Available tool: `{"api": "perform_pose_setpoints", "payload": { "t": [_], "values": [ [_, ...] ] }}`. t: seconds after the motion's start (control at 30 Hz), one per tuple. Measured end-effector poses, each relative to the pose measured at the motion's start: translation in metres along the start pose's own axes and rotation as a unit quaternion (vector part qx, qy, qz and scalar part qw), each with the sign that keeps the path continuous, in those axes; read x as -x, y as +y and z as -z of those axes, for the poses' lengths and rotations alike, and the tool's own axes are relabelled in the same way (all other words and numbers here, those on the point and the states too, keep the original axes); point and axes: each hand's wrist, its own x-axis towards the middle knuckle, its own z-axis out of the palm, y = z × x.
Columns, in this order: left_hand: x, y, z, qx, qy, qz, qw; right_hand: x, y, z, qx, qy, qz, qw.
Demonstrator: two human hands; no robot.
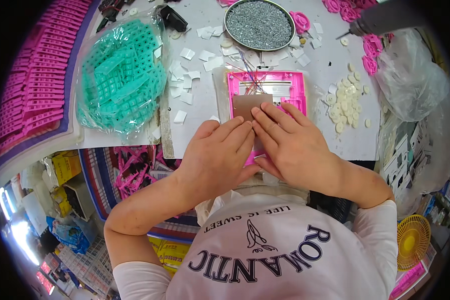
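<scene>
A pink plastic housing (297,90) lies in front of me, with thin coloured wires (251,75) spilling over its far edge. A flat brown board (244,102) rests on the housing, covering part of its inside. My left hand (220,152) lies with its fingers stretched over the near left part of the board. My right hand (296,145) reaches over its near right part, fingers flat and slightly apart. The fingertips of both hands almost meet on the board. Below the hands, most of the housing's near end is hidden.
Beyond the housing stands a round dish of screws (260,25). An electric screwdriver (380,22) hangs at upper right, above cream discs (345,105). White paper squares (187,80) lie scattered. A bag of teal keypads (122,80) and stacked pink parts (40,75) fill the left.
</scene>
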Motion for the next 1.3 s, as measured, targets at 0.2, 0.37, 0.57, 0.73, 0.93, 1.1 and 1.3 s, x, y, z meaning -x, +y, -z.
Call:
{"api": "perform_pose_setpoints", "payload": {
  "t": [0.2, 0.37, 0.57, 0.73, 0.93, 1.1, 1.3],
  "values": [
    [-0.074, -0.072, 0.064, 0.271, -0.125, 0.103, 0.949, 0.002, -0.003, -0.004, 0.042, 0.004, 0.005, 0.999],
    [-0.18, -0.153, 0.024, -0.115, 0.071, 0.043, 0.99, -0.003, -0.01, 0.005, 0.07, -0.042, 0.02, 0.997],
    [-0.216, -0.159, 0.005, -0.148, 0.144, -0.002, 0.978, 0.002, -0.005, 0.003, 0.059, -0.044, 0.02, 0.997],
    [-0.226, -0.172, 0.006, -0.191, 0.146, 0.048, 0.969, 0.004, -0.006, 0.001, 0.057, -0.04, 0.015, 0.997],
    [-0.208, -0.17, 0.032, -0.042, 0.152, 0.098, 0.983, 0.003, -0.01, -0.006, 0.048, -0.029, 0.001, 0.998],
    [-0.127, -0.078, 0.055, 0.2, 0.179, 0.09, 0.959, 0.007, -0.004, -0.005, 0.014, 0.016, -0.04, 0.999],
    [-0.033, -0.011, -0.017, 0.247, 0.154, 0.109, 0.95, 0.013, 0.0, 0.006, -0.101, 0.055, -0.037, 0.993]
  ]
}}
